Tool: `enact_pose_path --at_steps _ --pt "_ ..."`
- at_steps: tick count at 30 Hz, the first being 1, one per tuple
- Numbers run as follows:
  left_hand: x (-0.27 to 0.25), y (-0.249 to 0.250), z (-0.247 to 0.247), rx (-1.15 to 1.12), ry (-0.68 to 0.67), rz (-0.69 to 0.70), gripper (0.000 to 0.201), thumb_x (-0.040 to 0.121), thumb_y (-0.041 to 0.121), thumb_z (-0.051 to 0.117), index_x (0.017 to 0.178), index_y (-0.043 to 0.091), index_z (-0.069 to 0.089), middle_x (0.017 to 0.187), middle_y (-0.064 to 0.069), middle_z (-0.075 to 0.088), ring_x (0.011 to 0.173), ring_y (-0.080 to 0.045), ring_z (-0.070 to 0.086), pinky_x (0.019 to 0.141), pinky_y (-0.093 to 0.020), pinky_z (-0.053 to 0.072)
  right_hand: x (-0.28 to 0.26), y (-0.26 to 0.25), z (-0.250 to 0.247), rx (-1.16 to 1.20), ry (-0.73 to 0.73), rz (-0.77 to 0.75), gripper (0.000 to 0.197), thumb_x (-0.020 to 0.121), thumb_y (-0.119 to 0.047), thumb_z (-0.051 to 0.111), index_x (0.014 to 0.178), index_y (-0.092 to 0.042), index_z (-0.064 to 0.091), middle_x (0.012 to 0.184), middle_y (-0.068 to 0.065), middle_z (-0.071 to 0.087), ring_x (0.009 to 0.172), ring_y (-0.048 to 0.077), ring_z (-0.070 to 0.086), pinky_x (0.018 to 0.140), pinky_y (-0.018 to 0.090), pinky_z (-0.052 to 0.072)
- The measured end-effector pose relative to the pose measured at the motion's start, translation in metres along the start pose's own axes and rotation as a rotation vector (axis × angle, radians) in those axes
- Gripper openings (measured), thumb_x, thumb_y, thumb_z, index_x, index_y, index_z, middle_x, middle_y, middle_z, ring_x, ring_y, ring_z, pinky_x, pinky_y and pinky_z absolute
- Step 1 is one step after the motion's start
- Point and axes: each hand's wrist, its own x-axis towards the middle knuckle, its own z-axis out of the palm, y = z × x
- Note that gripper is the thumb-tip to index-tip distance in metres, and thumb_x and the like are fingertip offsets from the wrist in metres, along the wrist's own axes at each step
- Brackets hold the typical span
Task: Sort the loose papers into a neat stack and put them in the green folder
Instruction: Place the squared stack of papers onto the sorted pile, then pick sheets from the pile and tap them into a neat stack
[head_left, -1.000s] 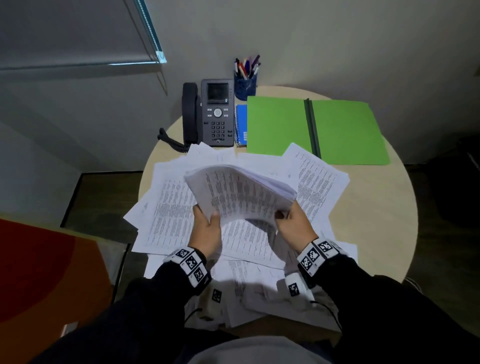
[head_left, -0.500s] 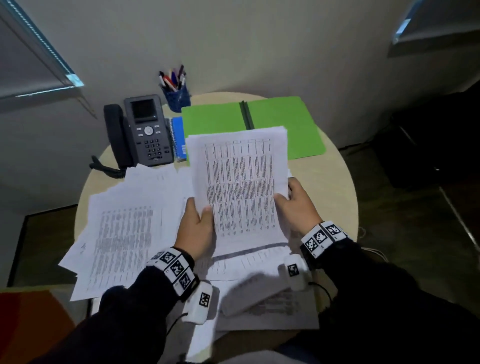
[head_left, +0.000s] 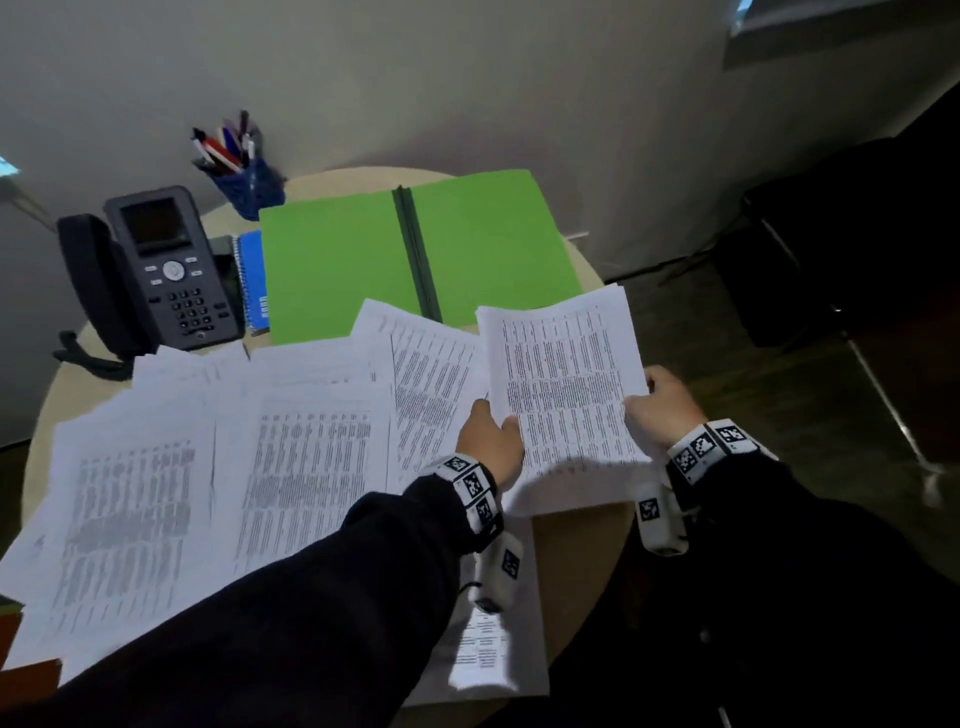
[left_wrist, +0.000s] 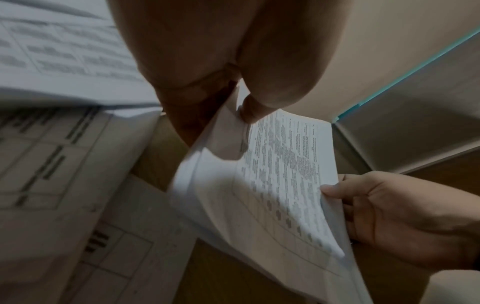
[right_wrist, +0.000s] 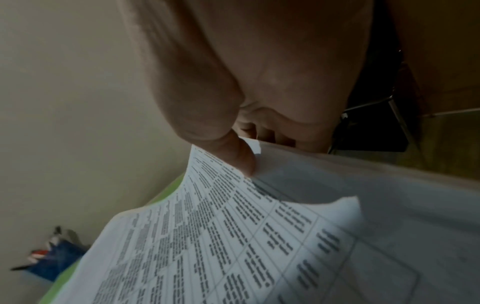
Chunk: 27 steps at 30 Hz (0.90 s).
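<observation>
Fig.: my left hand (head_left: 491, 436) and right hand (head_left: 662, 410) pinch the paper stack (head_left: 566, 384) by its side edges, thumbs on top, fingers curled under, above the table's (head_left: 571, 551) right side. Green folder (head_left: 332, 270) lies open, nothing on it, stack's far edge near its right half. Loose papers (head_left: 306, 457) spread to the left. Blue pen cup (head_left: 252, 189) w/ pens (head_left: 223, 145) upright, behind the folder.

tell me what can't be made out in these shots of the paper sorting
- Print on the held stack: blurred in every view, unreadable.
- Left hand fingers: under the stack in the head view.
- Right hand fingers: behind the stack's edge in the head view.
- Blue notebook: mostly covered by the green folder.
- Loose papers: count unclear, overlapped, crossed by the left sleeve.
</observation>
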Motion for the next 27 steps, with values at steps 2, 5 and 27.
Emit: enact_pose_path --at_steps 2,5,27 --pt "0.007 -0.001 0.008 -0.006 -0.011 -0.03 0.026 0.105 0.027 0.049 0.123 0.009 0.051 0.107 -0.011 0.069 0.081 -0.025 0.066 0.062 -0.031 0.051 0.012 0.007 0.003 -0.082 0.02 -0.003 0.02 0.091 -0.004 0.052 0.107 -0.014 0.058 0.105 0.008 0.068 0.087 0.026 0.065 0.072 0.037 0.056" --pt "0.009 -0.004 0.009 0.045 -0.007 -0.034 0.025 0.103 0.027 0.05 0.123 0.012 0.054 0.105 -0.007 0.069 0.079 -0.021 0.065 0.058 -0.026 0.046 0.024 0.012 0.008 -0.168 0.032 0.004 0.026 0.091 -0.001 0.053 0.115 -0.011 0.057 0.109 0.01 0.066 0.091 0.025 0.062 0.075 0.034 0.05" --pt "-0.067 -0.254 -0.276 -0.146 0.603 -0.306 0.01 0.1 0.018 0.048 0.1 0.021 0.058 0.094 -0.004 0.064 0.079 -0.027 0.062 0.071 -0.031 0.047 -0.137 -0.087 0.249 -0.502 -0.204 -0.525 0.056 0.086 -0.064 0.058 0.124 -0.023 0.058 0.123 0.002 0.054 0.119 0.027 0.048 0.095 0.042 0.044"
